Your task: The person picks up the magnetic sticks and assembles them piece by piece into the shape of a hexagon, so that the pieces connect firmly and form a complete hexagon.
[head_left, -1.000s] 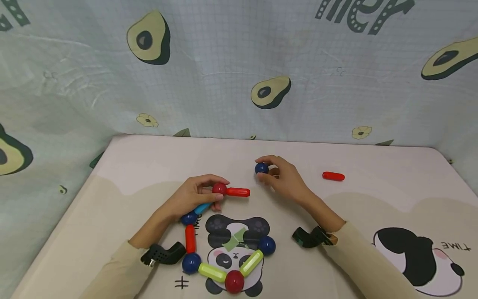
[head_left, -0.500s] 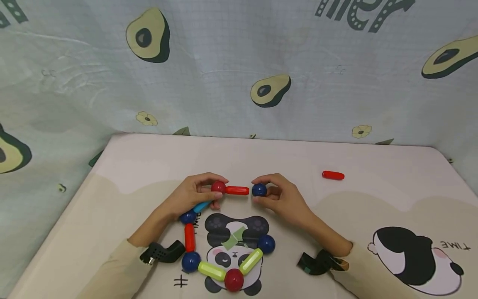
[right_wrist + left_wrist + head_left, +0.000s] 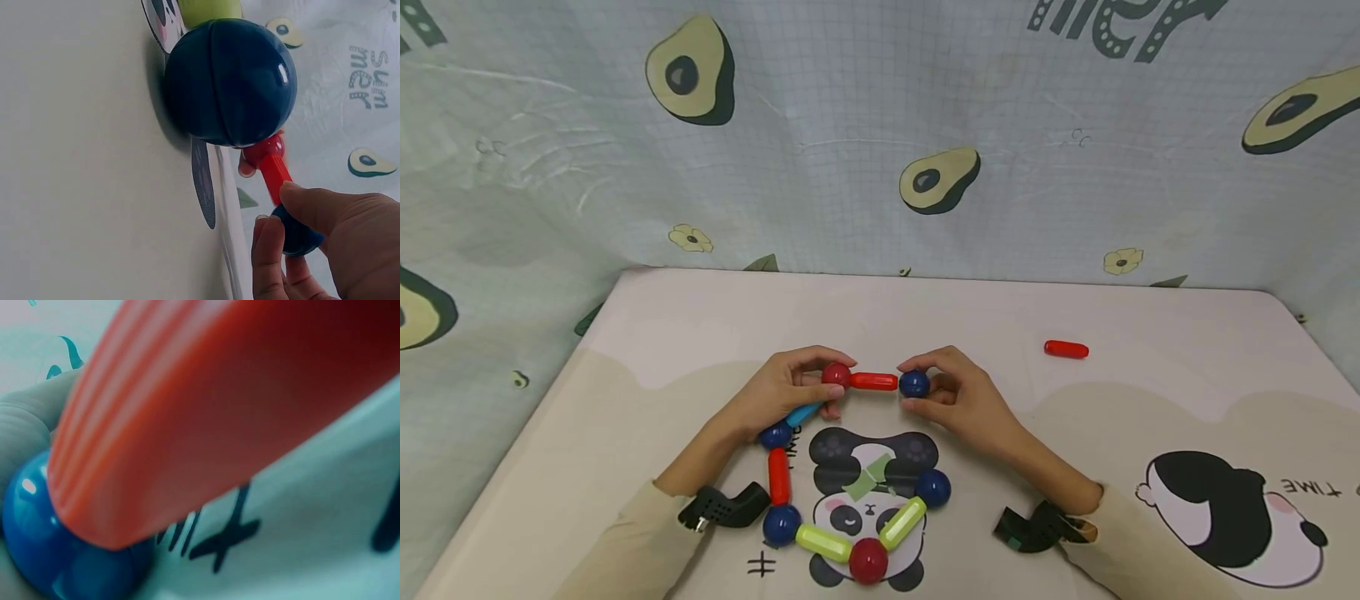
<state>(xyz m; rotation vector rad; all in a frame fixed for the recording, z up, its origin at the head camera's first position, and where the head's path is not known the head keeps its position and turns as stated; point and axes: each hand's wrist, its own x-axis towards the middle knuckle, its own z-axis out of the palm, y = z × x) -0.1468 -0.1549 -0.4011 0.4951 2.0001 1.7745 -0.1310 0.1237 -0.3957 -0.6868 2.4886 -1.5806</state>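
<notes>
In the head view my left hand (image 3: 790,385) pinches a red ball (image 3: 837,376) between thumb and fingers. A red rod (image 3: 874,382) runs right from that ball. My right hand (image 3: 966,392) holds a blue ball (image 3: 914,384) that meets the rod's free end; the right wrist view shows thumb and fingers around this blue ball (image 3: 295,230). From the left hand the chain runs on through a light blue rod (image 3: 803,414), a blue ball (image 3: 777,434), a red rod (image 3: 779,477), a blue ball (image 3: 782,526), and yellow-green rods (image 3: 823,543) joined by a red ball (image 3: 868,561).
A blue ball (image 3: 933,488) ends the chain near the panda print. One loose red rod (image 3: 1066,349) lies at the back right of the table (image 3: 700,308). Behind the table hangs a cloth (image 3: 820,100) with avocado prints. Both wrists carry black camera mounts (image 3: 1037,527).
My right hand has come toward me and slightly left with the blue ball, bringing it to the end of the red rod. The left hand has stayed almost still.
</notes>
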